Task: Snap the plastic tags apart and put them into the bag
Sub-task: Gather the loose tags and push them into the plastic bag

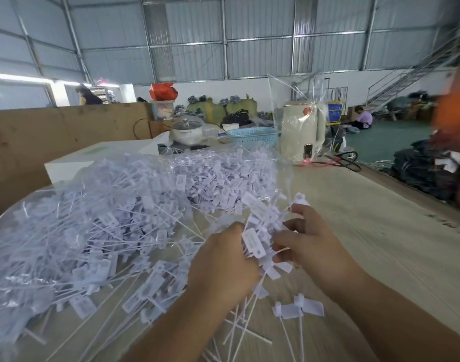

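While the strip of joined plastic tags is held up just over the table, it is gripped from both sides: the left hand is curled round its lower end, and the right hand pinches the flat label plates with thumb and fingers. So neither hand is free.

Handling-wise, these look featherlight, thin moulded plastic. The flat plates seem stiff enough to be grabbed, whereas the long tails are probably bendy and would just flex. The joints between plates are likely meant to give with a twist, so the grip is best kept on two neighbouring plates, not on the tails. A bit slippery, probably.

Counting is tough. One strip is held, maybe five or six plates in it, too overlapped to be sure. Two still-joined tags are lying on the table just beside the right forearm. The clear bag is spread open to the left and behind, one bag, stuffed with loose tags, far too many to be counted, easily hundreds.
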A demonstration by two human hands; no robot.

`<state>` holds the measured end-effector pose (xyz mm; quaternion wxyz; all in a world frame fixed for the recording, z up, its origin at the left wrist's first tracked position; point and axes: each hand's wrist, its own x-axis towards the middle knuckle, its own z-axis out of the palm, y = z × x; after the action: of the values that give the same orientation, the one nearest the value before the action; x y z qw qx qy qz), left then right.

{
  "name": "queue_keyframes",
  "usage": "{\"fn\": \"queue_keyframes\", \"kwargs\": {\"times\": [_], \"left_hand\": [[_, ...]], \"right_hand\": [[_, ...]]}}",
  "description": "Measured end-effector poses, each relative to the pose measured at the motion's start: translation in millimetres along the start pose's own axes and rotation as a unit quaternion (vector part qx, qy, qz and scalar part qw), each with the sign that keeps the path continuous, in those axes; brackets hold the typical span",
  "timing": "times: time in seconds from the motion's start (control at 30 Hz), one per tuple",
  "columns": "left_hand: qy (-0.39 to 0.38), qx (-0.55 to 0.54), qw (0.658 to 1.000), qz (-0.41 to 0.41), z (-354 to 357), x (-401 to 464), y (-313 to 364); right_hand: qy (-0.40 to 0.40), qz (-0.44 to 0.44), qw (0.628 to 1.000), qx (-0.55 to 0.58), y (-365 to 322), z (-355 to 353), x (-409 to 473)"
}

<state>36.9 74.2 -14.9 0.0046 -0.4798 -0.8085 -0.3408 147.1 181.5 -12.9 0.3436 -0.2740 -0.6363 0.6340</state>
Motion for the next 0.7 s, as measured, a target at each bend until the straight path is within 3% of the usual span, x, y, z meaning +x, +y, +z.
{"fn": "queue_keyframes", "kwargs": {"times": [0.1, 0.2, 0.3, 0.47, 0.6, 0.7], "left_hand": [[0.075, 0.003, 0.997, -0.009, -4, 0, 1], [0.100, -0.009, 0.995, -0.018, -8, 0, 2], [0.086, -0.024, 0.996, -0.013, -7, -2, 2], [0.026, -0.071, 0.997, -0.004, -4, -1, -2], [-0.002, -0.161, 0.987, 0.023, -7, 0, -5], [0.006, -0.175, 0.984, 0.016, -1, 1, -4]], "right_hand": [[0.036, 0.005, 0.999, -0.029, -9, 1, -8], [0.043, 0.006, 0.995, -0.089, -18, 5, -19], [-0.019, 0.026, 0.994, -0.102, -23, 14, -30], [-0.058, -0.022, 0.992, -0.111, -23, 11, -32], [-0.190, -0.038, 0.972, -0.131, -20, 11, -36], [-0.178, -0.067, 0.978, -0.086, -11, 19, -37]]}}
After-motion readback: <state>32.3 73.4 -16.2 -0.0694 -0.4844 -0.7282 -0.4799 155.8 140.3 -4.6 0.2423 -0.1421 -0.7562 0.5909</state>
